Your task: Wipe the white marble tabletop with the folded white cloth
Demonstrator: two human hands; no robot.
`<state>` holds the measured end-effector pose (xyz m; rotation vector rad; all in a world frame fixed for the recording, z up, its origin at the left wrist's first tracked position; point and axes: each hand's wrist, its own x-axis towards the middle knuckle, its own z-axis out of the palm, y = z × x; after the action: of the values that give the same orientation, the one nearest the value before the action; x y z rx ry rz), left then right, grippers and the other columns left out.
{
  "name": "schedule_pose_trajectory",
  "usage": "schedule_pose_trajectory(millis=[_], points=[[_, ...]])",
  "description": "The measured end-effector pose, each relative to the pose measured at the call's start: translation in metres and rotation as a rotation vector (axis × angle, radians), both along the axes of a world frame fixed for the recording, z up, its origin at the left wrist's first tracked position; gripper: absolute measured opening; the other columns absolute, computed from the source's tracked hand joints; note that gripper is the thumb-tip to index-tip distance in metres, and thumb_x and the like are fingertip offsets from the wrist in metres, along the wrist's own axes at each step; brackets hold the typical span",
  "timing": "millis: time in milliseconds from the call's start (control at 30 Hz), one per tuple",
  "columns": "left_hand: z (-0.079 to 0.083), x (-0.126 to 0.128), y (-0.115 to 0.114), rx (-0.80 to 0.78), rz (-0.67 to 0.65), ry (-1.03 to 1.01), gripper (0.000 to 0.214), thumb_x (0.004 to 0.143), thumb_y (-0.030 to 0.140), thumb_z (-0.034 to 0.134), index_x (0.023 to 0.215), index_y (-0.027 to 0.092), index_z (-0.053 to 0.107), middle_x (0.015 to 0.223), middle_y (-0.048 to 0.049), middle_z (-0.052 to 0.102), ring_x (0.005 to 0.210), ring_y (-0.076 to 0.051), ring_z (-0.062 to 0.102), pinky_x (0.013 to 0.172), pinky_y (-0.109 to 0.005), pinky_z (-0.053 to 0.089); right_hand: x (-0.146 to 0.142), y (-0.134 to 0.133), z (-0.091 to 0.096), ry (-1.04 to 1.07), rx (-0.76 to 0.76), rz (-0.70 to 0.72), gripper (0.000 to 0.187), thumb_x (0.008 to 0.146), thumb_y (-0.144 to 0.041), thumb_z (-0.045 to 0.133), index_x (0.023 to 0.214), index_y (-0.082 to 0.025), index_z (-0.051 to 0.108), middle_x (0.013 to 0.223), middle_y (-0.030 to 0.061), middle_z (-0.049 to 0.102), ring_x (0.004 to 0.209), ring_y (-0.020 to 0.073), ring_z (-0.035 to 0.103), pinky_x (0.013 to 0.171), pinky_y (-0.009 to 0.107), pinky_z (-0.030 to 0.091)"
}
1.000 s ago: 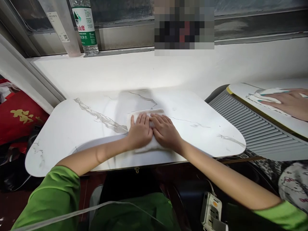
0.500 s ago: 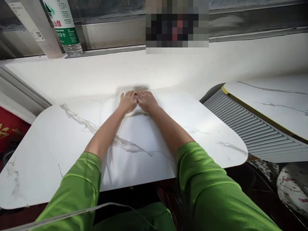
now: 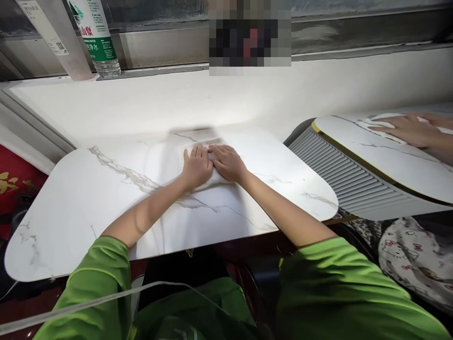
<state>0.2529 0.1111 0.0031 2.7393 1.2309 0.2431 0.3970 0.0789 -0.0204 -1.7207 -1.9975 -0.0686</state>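
A white cloth lies bunched under both of my hands on the white marble-patterned table. My left hand rests palm down on the cloth, its fingers stretched out and slightly spread. Beside it, touching it, my right hand is laid over the cloth with its fingers extended. Both palms hide the middle of the cloth.
On the sill at the back left stand a water bottle and a tall translucent container. To the right is another marble-patterned table, where another person's hand presses a white cloth. A patterned bag lies below.
Both my hands and the cloth have come back from the wall side of the table towards me. Another person's hand with a cloth has come into view at right.
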Motion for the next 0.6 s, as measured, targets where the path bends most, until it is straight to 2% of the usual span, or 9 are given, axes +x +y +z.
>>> schedule_pose_trajectory(millis=[200, 333, 467, 600], points=[[0.002, -0.01, -0.087, -0.02, -0.121, 0.033, 0.059, 0.101, 0.03, 0.03, 0.152, 0.002, 0.03, 0.161, -0.0186, 0.026, 0.151, -0.031, 0.021, 0.122, -0.057, 0.012, -0.002, -0.102, -0.001, -0.034, 0.04, 0.029, 0.041, 0.087, -0.023, 0.042, 0.124, -0.016, 0.059, 0.136, 0.0149, 0.06, 0.128, 0.0319, 0.053, 0.111, 0.054, 0.038], [0.003, -0.012, -0.125, -0.034, -0.196, 0.043, 0.06, 0.103, 0.034, 0.028, 0.153, 0.001, 0.028, 0.161, -0.0194, 0.024, 0.151, -0.031, 0.019, 0.122, -0.06, 0.012, -0.006, -0.153, 0.001, -0.046, 0.035, -0.026, 0.036, 0.091, -0.025, 0.04, 0.122, -0.018, 0.057, 0.137, 0.0137, 0.06, 0.129, 0.0303, 0.052, 0.112, 0.055, 0.037], [0.006, -0.008, -0.14, -0.055, -0.233, 0.054, 0.059, 0.103, 0.033, 0.027, 0.152, 0.001, 0.029, 0.161, -0.0196, 0.023, 0.152, -0.031, 0.018, 0.122, -0.059, 0.012, -0.002, -0.172, 0.007, -0.022, -0.068, -0.076, 0.033, 0.093, -0.027, 0.037, 0.12, -0.024, 0.055, 0.14, 0.0095, 0.058, 0.132, 0.0279, 0.05, 0.114, 0.055, 0.035], [0.006, -0.003, -0.134, -0.084, -0.244, 0.047, 0.06, 0.101, 0.032, 0.029, 0.152, -0.001, 0.028, 0.161, -0.0205, 0.022, 0.152, -0.03, 0.016, 0.122, -0.059, 0.011, 0.009, -0.166, 0.011, -0.027, -0.15, -0.049, 0.032, 0.093, -0.031, 0.037, 0.12, -0.027, 0.054, 0.142, 0.008, 0.056, 0.134, 0.0284, 0.048, 0.11, 0.055, 0.04]])
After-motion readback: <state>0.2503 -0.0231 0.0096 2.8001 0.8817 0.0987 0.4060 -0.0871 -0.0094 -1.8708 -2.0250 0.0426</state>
